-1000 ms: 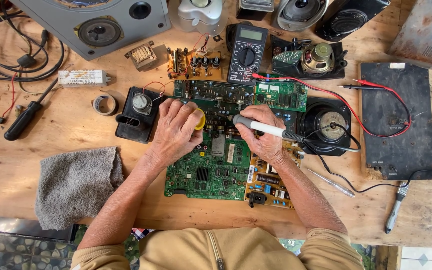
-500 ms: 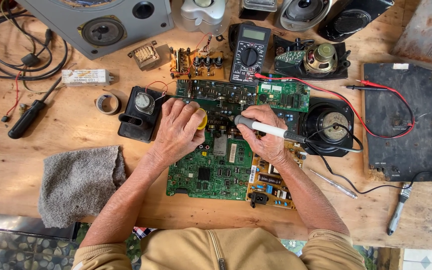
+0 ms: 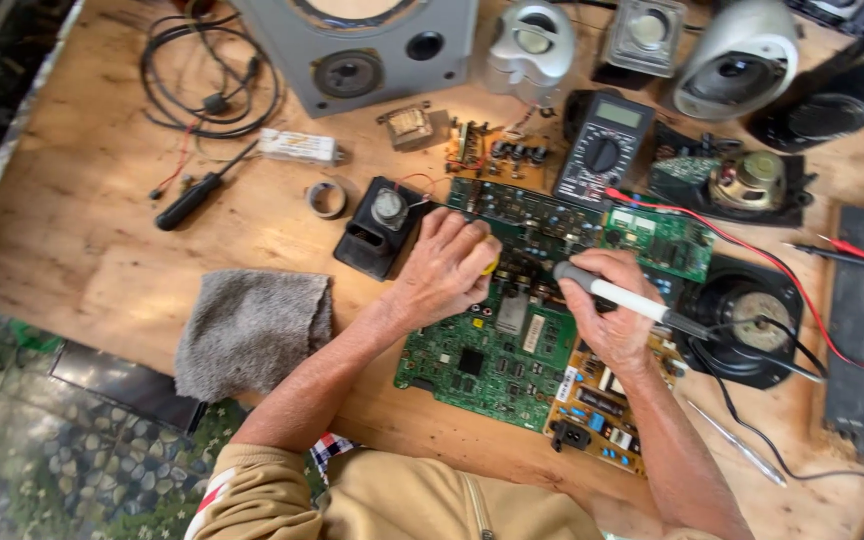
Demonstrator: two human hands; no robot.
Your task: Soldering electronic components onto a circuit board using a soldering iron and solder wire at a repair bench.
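Both bare forearms reach forward from the bottom edge, angled toward each other. The left hand (image 3: pixel 444 265) lies palm down, knuckles up, fingers (image 3: pixel 467 232) curled and bunched at the tips. The right hand (image 3: pixel 607 310) is closed in a fist-like grip, thumb side up, wrist bent slightly inward. The two hands sit near each other, not touching.

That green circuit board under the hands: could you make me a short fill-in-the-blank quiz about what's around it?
1. The right hand grips a soldering iron with a ____ handle.
2. The left hand rests on the ____ circuit board.
3. The grey cloth lies to the ____ of the board.
4. The black screwdriver lies on the ____ table.

Missing words: white; green; left; wooden
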